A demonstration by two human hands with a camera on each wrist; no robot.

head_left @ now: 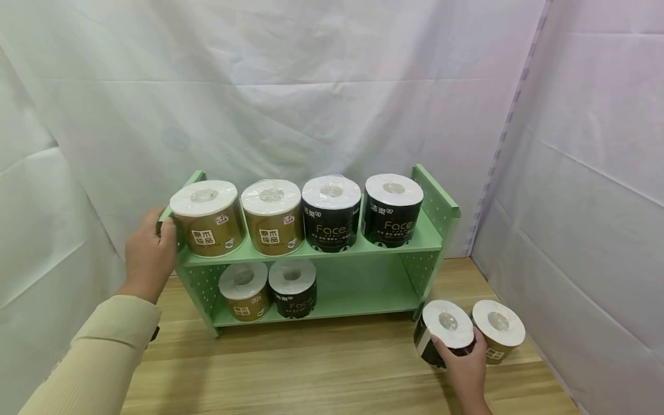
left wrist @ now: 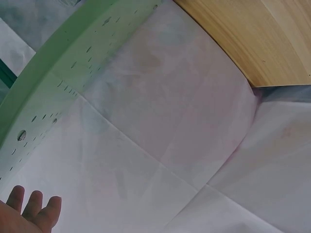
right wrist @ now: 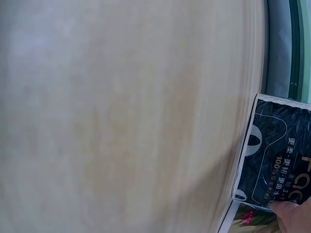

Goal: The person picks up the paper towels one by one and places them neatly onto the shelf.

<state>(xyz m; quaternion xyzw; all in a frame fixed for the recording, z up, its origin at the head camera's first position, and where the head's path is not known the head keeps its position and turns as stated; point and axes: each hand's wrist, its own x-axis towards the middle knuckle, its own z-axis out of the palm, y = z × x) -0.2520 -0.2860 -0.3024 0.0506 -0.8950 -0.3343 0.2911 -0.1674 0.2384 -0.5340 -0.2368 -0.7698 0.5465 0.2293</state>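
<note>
At the upper left end of a green two-tier shelf (head_left: pixel 353 282), my left hand (head_left: pixel 151 249) holds the edge of the side panel. In the left wrist view, some fingers of that hand (left wrist: pixel 36 211) show beside the perforated green panel (left wrist: pixel 63 80). To the right of the shelf, my right hand (head_left: pixel 467 369) grips a black-wrapped toilet roll (head_left: pixel 428 349) between thumb and fingers. This black roll (right wrist: pixel 272 150) fills the right side of the right wrist view, with a fingertip (right wrist: pixel 286 213) on its wrapper. A gold-wrapped toilet roll (head_left: pixel 502 328) stands close beside it.
The upper tier bears two gold rolls (head_left: pixel 210 233) at left and two black rolls (head_left: pixel 332 225) at right. Below, a gold roll (head_left: pixel 246 302) and a black roll (head_left: pixel 294 302) stand at left. White cloth (head_left: pixel 290 104) hangs behind the wooden table (head_left: pixel 290 369).
</note>
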